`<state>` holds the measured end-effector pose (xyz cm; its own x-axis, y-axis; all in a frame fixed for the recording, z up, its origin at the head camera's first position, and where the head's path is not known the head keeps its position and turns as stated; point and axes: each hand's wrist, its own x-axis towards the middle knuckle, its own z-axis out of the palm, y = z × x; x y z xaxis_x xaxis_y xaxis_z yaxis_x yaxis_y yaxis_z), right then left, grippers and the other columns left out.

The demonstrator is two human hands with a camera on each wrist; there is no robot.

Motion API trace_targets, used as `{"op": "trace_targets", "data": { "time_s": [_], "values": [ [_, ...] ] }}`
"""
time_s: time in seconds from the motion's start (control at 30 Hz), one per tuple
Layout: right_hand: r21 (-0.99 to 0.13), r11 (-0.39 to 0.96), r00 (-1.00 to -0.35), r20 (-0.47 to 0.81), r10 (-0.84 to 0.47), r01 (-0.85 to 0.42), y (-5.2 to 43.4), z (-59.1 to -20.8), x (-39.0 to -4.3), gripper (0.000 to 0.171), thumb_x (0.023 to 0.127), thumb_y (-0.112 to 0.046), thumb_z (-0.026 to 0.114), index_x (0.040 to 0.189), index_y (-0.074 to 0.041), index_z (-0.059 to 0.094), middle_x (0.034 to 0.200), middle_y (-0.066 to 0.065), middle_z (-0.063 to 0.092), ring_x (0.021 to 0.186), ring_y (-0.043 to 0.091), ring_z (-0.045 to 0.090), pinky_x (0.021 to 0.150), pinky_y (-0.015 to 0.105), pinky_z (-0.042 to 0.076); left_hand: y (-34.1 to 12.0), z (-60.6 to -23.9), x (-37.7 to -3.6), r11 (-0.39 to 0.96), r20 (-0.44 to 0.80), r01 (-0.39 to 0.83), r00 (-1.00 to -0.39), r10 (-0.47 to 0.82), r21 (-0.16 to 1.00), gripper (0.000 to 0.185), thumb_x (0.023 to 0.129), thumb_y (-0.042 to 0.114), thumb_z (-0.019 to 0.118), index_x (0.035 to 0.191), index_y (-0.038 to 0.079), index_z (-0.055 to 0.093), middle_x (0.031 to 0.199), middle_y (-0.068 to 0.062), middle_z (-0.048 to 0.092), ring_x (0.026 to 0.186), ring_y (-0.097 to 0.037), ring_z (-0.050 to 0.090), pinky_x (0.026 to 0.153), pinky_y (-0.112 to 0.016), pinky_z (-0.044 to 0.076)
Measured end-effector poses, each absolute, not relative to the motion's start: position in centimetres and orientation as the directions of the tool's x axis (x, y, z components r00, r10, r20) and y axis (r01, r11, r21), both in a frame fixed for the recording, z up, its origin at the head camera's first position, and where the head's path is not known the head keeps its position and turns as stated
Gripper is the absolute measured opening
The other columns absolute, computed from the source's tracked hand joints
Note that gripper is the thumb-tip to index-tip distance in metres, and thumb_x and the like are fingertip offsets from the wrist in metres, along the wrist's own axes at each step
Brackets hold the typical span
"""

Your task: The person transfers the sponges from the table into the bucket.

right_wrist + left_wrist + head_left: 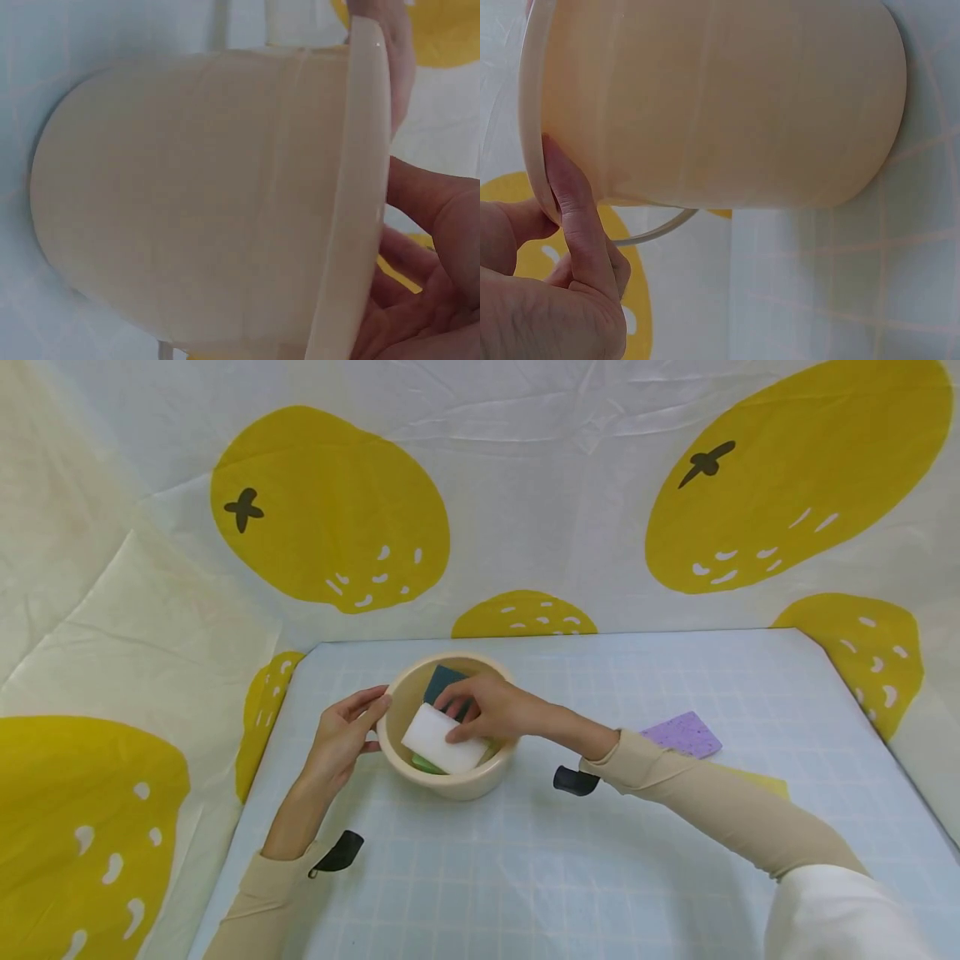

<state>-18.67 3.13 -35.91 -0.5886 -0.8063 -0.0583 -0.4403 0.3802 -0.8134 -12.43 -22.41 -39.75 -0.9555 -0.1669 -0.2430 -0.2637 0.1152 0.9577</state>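
Note:
A beige plastic bowl [450, 787] stands on the light blue gridded mat. My left hand [343, 733] holds it at the left rim, with the index finger [574, 206] laid against the outer wall of the bowl [720, 97] just under the rim. My right hand [489, 708] reaches into the bowl and grips a white sponge [433, 742] that leans inside it. A dark teal sponge [442, 680] stands behind it, and a green one [424, 765] shows beneath. The right wrist view shows only the bowl's outer wall [187, 202] and part of my palm [427, 270].
A purple sponge [686, 733] lies on the mat to the right, and a yellow sponge [761, 782] lies beside it, partly hidden by my right forearm. A lemon-print cloth [330, 510] hangs behind and to the sides. The mat's left edge [247, 810] runs close by my left arm.

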Motion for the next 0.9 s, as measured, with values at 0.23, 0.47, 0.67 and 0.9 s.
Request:
{"op": "trace_targets", "data": {
  "time_s": [0.23,0.47,0.67,0.9],
  "values": [
    [-0.716,0.399,-0.605,0.041,-0.795,-0.573,2.8,-36.5,-18.1,0.036,0.089,-0.019,0.084,0.119,-0.003,0.072,0.106,0.007,0.072,0.087,0.017,0.069,0.08,0.021,0.055,-22.3,-39.9,-12.4,0.124,-0.246,-0.269,-0.954,-0.173,0.955,0.052,0.098,0.039,0.071,0.141,0.011,0.061,0.126,-0.001,0.067,0.084,-0.009,0.062,0.066,-0.025,0.061],
    [-0.697,0.425,-0.645,0.07,-0.761,-0.577,3.5,-36.5,-18.0,0.035,0.092,-0.028,0.081,0.116,-0.005,0.072,0.103,0.003,0.072,0.088,0.014,0.066,0.08,0.023,0.055,-22.3,-40.0,-12.5,0.13,-0.252,-0.277,-0.951,-0.181,0.952,0.053,0.098,0.04,0.071,0.142,0.013,0.061,0.13,-0.003,0.066,0.085,-0.01,0.061,0.065,-0.024,0.06],
    [-0.735,0.381,-0.655,0.113,-0.747,-0.561,4.8,-36.2,-18.0,0.031,0.096,-0.021,0.076,0.118,-0.001,0.07,0.101,0.004,0.071,0.089,0.016,0.066,0.081,0.024,0.056,-22.3,-39.9,-12.5,0.13,-0.261,-0.289,-0.945,-0.196,0.949,0.054,0.097,0.041,0.072,0.142,0.013,0.061,0.132,-0.003,0.065,0.085,-0.009,0.06,0.063,-0.023,0.059],
    [-0.758,0.355,-0.664,0.135,-0.735,-0.547,6.0,-35.7,-18.0,0.029,0.097,-0.016,0.074,0.119,0.0,0.068,0.101,0.005,0.071,0.09,0.018,0.066,0.081,0.027,0.056,-22.2,-39.9,-12.4,0.131,-0.264,-0.294,-0.943,-0.204,0.947,0.054,0.097,0.041,0.072,0.143,0.013,0.06,0.13,-0.003,0.065,0.086,-0.01,0.06,0.065,-0.023,0.06]
  ]
}}
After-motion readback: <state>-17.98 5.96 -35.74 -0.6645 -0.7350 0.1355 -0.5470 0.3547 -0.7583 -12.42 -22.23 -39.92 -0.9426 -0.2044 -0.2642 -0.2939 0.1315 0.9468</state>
